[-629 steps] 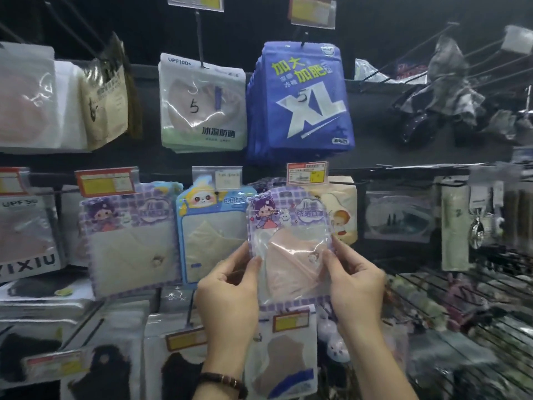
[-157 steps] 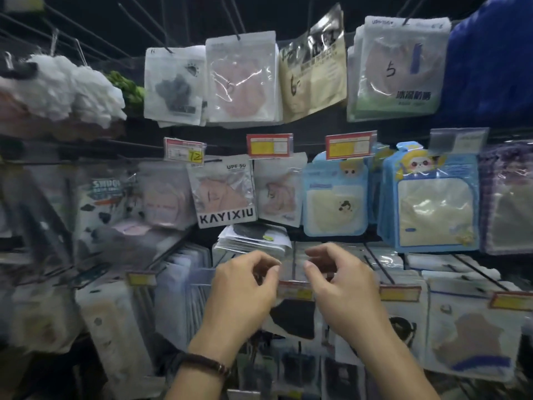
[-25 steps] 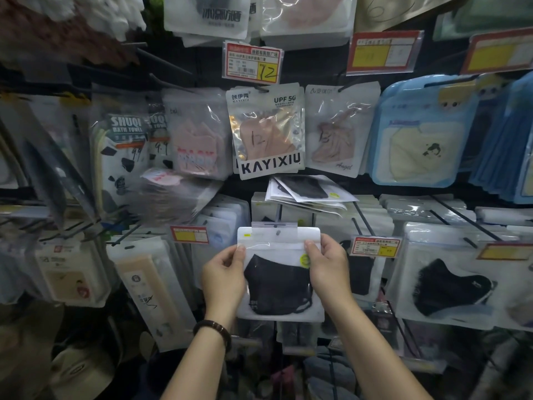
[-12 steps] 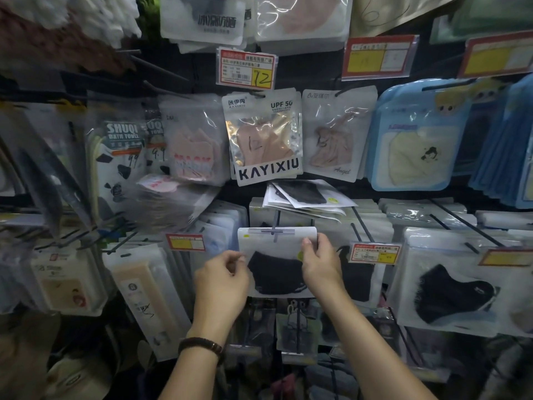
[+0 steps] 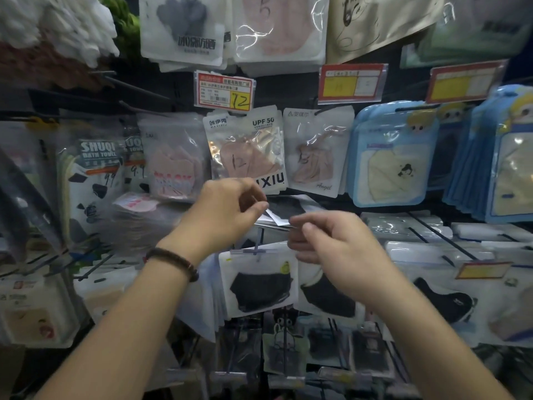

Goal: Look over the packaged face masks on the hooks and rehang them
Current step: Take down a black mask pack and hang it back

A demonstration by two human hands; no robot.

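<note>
Red-and-yellow price tag above the middle hook: "12" handwritten in its yellow box, small print too fine to read. Silver mask pack under it: "UPF 50" top right, "12" penned on the window, and of the brand along the bottom you see only "IXIU" past your left hand. Clear mask pack just right of it: "Angel". Towel pack at left: "SHUQI BATH TOWEL", with "9.9" penned below. Yellow tags at right: blurred.

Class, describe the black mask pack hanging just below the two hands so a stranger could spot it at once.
Start at the price tag with a handwritten 12, then drop past the UPF 50 pack to below the left hand and right hand. There hangs the black mask pack: leftmost black mask in its row, a yellow sticker at its upper right.
</note>
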